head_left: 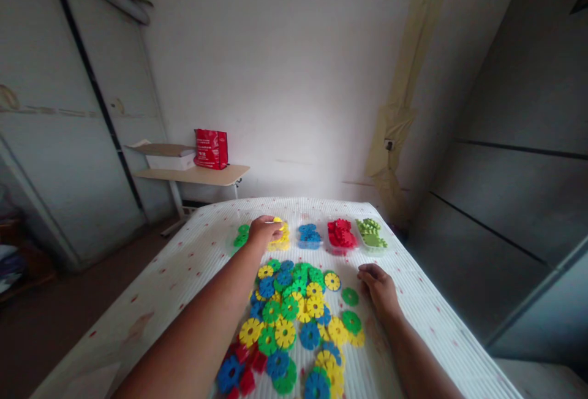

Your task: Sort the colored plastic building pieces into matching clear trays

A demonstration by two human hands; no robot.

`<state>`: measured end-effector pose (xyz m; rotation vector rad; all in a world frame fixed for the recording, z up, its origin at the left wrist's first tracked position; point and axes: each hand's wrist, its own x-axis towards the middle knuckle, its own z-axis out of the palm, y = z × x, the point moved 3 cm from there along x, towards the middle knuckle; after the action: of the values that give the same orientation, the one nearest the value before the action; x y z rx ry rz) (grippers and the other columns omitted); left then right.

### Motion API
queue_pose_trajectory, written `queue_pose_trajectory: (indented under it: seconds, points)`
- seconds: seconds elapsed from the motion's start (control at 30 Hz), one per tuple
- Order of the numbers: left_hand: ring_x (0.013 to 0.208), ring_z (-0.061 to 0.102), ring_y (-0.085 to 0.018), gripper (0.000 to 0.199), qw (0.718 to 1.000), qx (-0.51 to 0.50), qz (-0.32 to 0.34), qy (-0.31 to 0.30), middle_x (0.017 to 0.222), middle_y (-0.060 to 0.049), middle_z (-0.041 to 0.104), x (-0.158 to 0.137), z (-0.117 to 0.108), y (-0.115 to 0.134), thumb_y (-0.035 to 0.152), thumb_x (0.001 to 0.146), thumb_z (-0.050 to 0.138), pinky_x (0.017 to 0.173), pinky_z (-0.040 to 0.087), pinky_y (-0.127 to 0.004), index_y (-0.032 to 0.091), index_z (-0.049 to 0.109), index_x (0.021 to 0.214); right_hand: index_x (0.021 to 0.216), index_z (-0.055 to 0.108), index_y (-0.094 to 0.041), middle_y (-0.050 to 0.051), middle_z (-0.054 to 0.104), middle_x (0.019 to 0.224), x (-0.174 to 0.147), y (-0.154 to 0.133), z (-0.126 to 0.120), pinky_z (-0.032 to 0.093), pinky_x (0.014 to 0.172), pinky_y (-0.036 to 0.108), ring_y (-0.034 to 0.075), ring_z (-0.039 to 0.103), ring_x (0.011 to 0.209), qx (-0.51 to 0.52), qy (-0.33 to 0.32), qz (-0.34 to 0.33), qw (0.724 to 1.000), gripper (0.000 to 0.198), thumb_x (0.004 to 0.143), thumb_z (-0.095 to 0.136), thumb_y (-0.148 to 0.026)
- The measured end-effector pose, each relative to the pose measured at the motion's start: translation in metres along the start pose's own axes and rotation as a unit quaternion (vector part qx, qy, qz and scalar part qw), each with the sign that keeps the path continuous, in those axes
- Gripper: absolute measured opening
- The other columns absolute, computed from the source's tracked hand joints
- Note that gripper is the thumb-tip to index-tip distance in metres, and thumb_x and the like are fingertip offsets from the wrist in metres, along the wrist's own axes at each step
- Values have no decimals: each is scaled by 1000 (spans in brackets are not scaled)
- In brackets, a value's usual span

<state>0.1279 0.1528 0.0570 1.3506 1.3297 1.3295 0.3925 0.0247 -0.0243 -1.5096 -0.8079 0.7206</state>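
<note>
My left hand (263, 230) reaches over a clear tub of yellow notched discs (281, 243). Its fingers are closed on a yellow notched disc (277, 220) at the tub's top. My right hand (377, 285) rests on the table to the right of the loose pile, fingers curled together; whether anything is inside them is hidden. A loose pile of green, yellow and blue notched discs (290, 307) lies between my arms. Two green discs, one of them a green disc (350, 296), lie close to my right hand.
Tubs of green discs (241, 235), blue pieces (309, 233), red pieces (341, 233) and light green pieces (371, 232) line the table's far side. Red blocks (247, 380) lie at the pile's near left. A side table (202, 175) holds a red bag (211, 149) and a box (169, 161).
</note>
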Motion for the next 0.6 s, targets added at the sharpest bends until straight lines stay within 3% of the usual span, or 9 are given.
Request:
queue_pose_trajectory:
  seconds: [0.13,0.3,0.4,0.47,0.6]
  points:
    - [98,56,-21,35,1000,25,11,9,114,-7,55,7,-6,0,34,84,52,81,49,-40,15,52,113,73,56,-20,-6,52,50,-1,-1,-1,31,40,23,10,42,40,-12,1,7,1000,19,58,57,-32]
    - [88,59,-17,32,999,52,7,5,106,-6,59,-7,-26,-17,34,83,53,74,51,-35,15,55,110,72,57,-20,-7,50,47,-1,-2,1,32,42,23,10,43,41,-60,-8,-19,998,18,59,56,-32]
    - [66,61,-15,25,994,107,18,-5,78,-1,66,-22,-52,-33,29,76,53,59,49,-25,17,62,95,72,59,-19,-6,51,48,1,2,2,34,45,23,11,45,44,-113,-16,-55,992,17,61,54,-32]
    - [59,60,-15,21,982,184,37,21,65,2,64,-30,-75,-45,28,72,50,55,46,-24,19,64,84,72,60,-19,-4,55,52,1,4,3,36,48,24,12,48,47,-150,-19,-84,985,17,62,53,-31]
    - [70,62,-18,20,959,271,44,71,73,0,68,-43,-117,-69,31,69,49,65,45,-26,22,65,77,72,63,-19,-1,61,60,-4,1,8,39,53,25,14,53,55,-211,-30,-139,967,18,67,50,-30]
